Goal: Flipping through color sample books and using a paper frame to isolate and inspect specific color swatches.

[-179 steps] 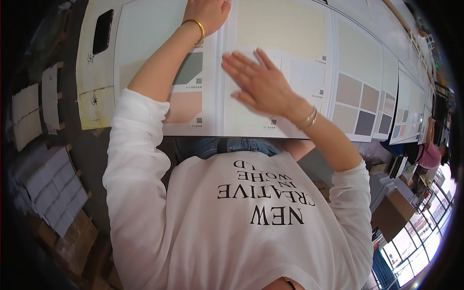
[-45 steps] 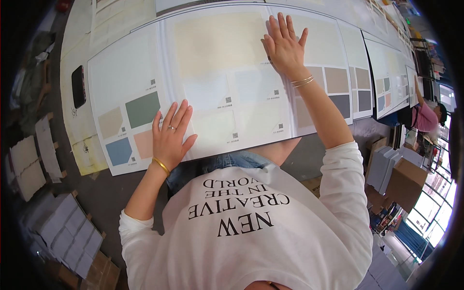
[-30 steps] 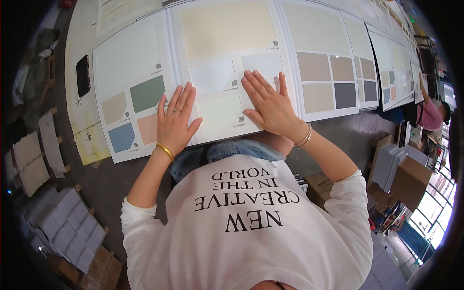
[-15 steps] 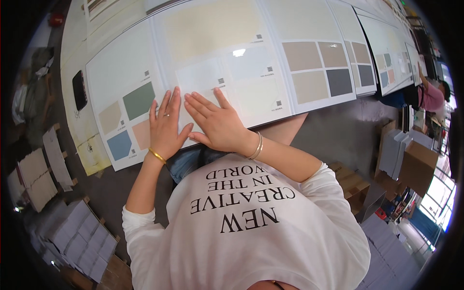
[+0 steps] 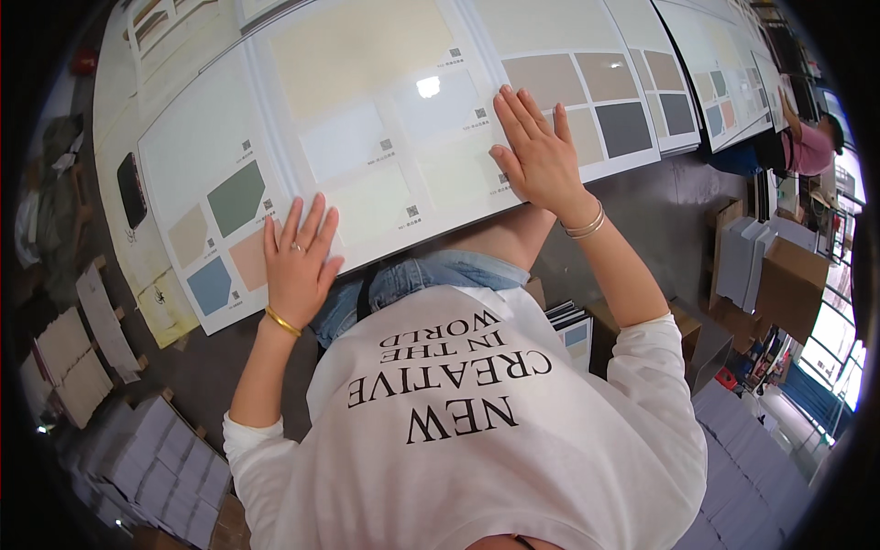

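A wide fold-out color sample board (image 5: pixel 367 197) lies spread on the table before me, its panels joined at upright creases. My left hand (image 5: pixel 301 252) rests on its near edge, fingers apart, beside the peach swatch (image 5: pixel 247 260). Green (image 5: pixel 236 198), beige and blue swatches sit on that left panel. My right hand (image 5: pixel 539 151) lies flat over the crease between the middle and right panels, fingers stretched, thumb out. It partly covers a taupe swatch (image 5: pixel 543 81). A dark grey swatch (image 5: pixel 623 126) shows to its right. Neither hand grasps anything.
A black phone (image 5: pixel 131 190) lies on the table left of the board. Stacks of paper (image 5: pixel 165 458) stand on the floor at lower left. A cardboard box (image 5: pixel 790 286) is at right. Farther right, a person in pink (image 5: pixel 811 147) sits by another sample board (image 5: pixel 720 78).
My right hand has slid right across the board, from beside my left hand to the right-hand crease. My left hand has shifted slightly toward me. The whole view has moved a little.
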{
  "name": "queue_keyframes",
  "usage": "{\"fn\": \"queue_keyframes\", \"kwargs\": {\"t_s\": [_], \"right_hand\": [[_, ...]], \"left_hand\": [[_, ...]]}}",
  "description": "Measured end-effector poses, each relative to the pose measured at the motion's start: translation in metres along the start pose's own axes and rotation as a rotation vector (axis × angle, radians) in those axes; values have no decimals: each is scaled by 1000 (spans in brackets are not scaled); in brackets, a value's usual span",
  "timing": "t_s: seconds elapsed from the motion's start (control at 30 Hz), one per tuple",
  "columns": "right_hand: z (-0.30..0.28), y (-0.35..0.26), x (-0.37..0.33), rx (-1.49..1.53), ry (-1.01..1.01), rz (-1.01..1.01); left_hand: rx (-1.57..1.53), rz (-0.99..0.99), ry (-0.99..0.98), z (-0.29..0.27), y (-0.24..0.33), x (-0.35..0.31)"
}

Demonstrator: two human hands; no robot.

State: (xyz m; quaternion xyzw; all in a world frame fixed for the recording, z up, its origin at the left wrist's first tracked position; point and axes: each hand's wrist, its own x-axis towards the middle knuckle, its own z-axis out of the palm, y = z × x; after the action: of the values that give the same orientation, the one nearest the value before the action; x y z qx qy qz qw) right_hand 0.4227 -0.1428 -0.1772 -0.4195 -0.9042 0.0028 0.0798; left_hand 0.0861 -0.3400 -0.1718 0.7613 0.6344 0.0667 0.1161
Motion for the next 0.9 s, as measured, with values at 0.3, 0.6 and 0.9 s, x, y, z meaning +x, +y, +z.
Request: {"fn": "queue_keyframes", "kwargs": {"t_s": [0.3, 0.6, 0.9], "right_hand": [[-1, -51, -23, 26, -78, 64], [5, -182, -30, 379, -164, -308], [-15, -84, -73, 235, -160, 84]], "left_hand": [[17, 129, 237, 20, 7, -27], [55, 122, 352, 27, 13, -39], [-2, 123, 368, 30, 7, -59]]}}
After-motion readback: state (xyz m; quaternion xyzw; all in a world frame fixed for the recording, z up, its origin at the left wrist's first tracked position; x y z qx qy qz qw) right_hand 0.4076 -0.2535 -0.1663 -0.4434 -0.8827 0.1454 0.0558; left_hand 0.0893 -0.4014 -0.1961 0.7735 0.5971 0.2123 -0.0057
